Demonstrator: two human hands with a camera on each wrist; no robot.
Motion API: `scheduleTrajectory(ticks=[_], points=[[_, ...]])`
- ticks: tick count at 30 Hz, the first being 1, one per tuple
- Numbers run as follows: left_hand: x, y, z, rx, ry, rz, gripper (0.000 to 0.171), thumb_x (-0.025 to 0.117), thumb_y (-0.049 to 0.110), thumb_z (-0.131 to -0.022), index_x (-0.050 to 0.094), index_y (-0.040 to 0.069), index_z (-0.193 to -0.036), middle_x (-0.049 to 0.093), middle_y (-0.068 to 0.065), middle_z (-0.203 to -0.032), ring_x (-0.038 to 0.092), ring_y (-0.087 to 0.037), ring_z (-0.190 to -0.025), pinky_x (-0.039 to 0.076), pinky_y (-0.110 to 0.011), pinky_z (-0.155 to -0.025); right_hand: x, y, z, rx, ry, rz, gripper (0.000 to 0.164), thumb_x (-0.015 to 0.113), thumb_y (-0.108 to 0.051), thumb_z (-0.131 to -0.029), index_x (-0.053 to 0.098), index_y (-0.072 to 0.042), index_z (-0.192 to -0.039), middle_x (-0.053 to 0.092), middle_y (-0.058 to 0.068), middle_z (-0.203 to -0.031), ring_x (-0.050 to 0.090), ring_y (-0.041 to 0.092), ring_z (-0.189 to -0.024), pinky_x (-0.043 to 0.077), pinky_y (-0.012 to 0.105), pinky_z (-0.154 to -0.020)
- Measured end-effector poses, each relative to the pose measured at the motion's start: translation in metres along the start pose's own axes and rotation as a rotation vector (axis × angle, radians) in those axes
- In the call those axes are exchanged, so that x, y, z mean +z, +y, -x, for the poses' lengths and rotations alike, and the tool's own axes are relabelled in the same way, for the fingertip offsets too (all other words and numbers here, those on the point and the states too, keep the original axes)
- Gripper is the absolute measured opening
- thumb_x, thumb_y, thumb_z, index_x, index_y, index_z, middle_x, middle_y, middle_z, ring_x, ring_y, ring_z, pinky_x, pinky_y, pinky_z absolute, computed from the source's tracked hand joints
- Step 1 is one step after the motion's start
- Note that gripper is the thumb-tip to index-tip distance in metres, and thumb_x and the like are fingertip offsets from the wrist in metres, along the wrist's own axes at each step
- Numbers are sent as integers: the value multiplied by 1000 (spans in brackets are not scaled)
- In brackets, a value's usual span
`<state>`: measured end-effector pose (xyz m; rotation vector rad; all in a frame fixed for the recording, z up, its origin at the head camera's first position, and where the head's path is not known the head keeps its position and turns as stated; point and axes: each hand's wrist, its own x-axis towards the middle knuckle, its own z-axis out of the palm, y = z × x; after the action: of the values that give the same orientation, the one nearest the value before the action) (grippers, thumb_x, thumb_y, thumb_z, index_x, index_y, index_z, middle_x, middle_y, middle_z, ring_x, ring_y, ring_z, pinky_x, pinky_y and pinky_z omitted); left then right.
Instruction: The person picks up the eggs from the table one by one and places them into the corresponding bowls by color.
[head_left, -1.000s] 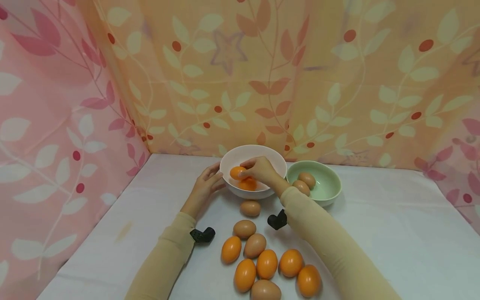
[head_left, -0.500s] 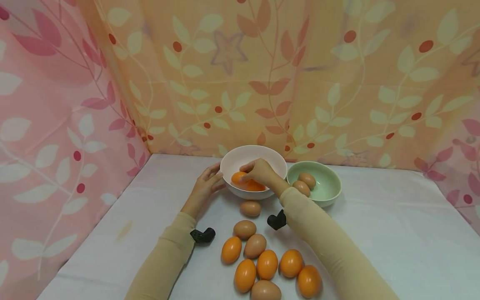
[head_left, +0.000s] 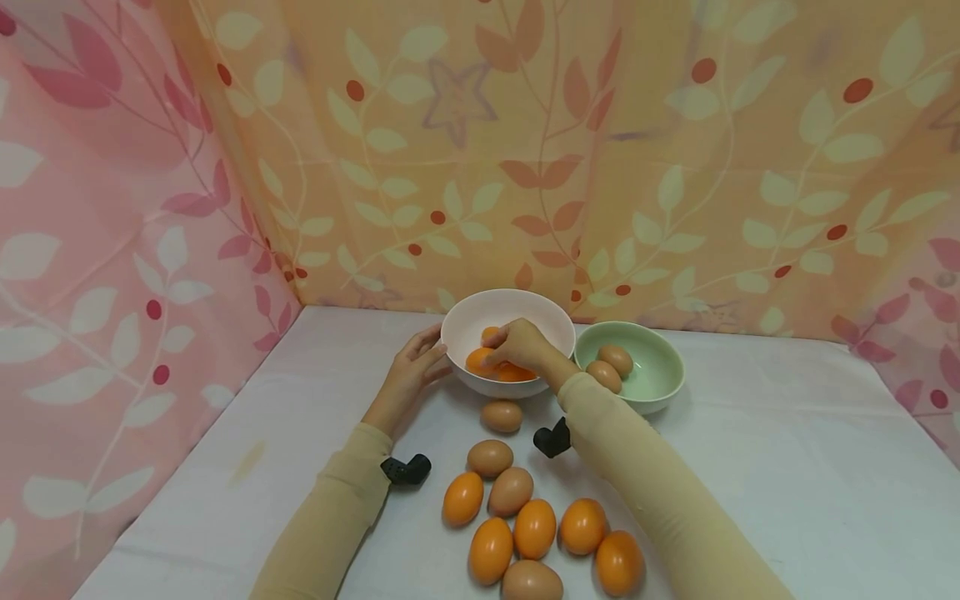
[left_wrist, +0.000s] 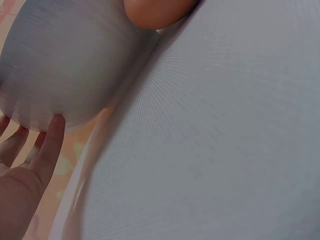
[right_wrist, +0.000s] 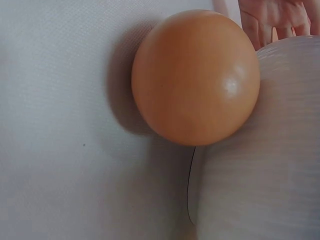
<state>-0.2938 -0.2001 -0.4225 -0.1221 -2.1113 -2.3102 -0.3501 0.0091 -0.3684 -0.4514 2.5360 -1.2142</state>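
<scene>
In the head view, my left hand (head_left: 414, 360) rests its fingertips against the left outer side of a white bowl (head_left: 551, 321). The left wrist view shows those fingers (left_wrist: 52, 145) nearly straight along the bowl's wall (left_wrist: 75, 65). My right hand (head_left: 525, 346) reaches down inside the bowl, thumb and fingers pinching an orange egg (head_left: 478, 362) low in it. Other orange eggs show around that hand, one behind the fingers (head_left: 490, 334) and one under the palm (head_left: 516, 372). A brown egg (head_left: 501, 416) lies on the cloth close in front of the bowl.
Right beside the white bowl stands a green bowl (head_left: 656, 379) holding two brown eggs (head_left: 615, 362). Several orange eggs (head_left: 536, 528) and brown eggs (head_left: 511, 492) lie loose on the white cloth between the forearms. A patterned curtain (head_left: 480, 167) hangs behind.
My right hand has lowered the orange egg slightly and to the right inside the white bowl. Another orange egg now shows behind its fingers. The left hand stays at the bowl's side.
</scene>
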Motion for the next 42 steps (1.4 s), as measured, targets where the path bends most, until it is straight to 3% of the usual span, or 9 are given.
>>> scheduleTrajectory(ticks=[8, 16, 23, 27, 34, 42], points=[[1, 0, -1, 1, -4, 10, 50, 53, 17, -103, 40, 11, -151, 37, -8, -159, 47, -33, -137, 48, -51, -109, 0, 2, -1, 1, -6, 2, 36, 84, -15, -78, 76, -6, -112, 76, 9, -111, 59, 15, -95, 48, 12, -71], [5, 0, -1, -17, 15, 8, 49, 54, 17, -103, 42, 11, -149, 40, -7, -157, 54, -26, -128, 50, -47, -106, -2, 2, 3, 6, -14, 14, 39, 83, -13, -79, 74, -5, -116, 74, 10, -117, 58, 19, -105, 51, 18, -84], [6, -2, -1, 0, 1, 13, 49, 52, 14, -103, 40, 7, -150, 38, -11, -158, 52, -27, -129, 49, -50, -107, -5, 0, 10, 3, -15, 35, 34, 81, -17, -82, 75, -7, -114, 75, 9, -113, 60, 19, -94, 52, 18, -78], [7, -2, -1, 3, -5, 24, 49, 51, 12, -103, 39, 7, -150, 38, -11, -159, 49, -30, -133, 48, -51, -108, -11, 0, 17, -40, 16, 42, 34, 81, -21, -81, 76, -9, -112, 75, 8, -112, 63, 19, -92, 53, 20, -77], [7, -1, -2, -4, 9, 12, 49, 53, 16, -103, 41, 9, -150, 39, -9, -158, 53, -24, -128, 51, -48, -106, -23, -5, 40, -140, 32, -46, 40, 82, -19, -81, 73, -3, -117, 75, 13, -113, 69, 21, -106, 57, 28, -93], [1, -1, -2, -9, 17, 19, 50, 53, 16, -103, 39, 10, -151, 38, -9, -159, 47, -29, -136, 51, -45, -106, -29, -4, 71, -194, -20, -204, 40, 77, -7, -84, 68, 4, -121, 71, 21, -118, 69, 24, -109, 58, 28, -93]])
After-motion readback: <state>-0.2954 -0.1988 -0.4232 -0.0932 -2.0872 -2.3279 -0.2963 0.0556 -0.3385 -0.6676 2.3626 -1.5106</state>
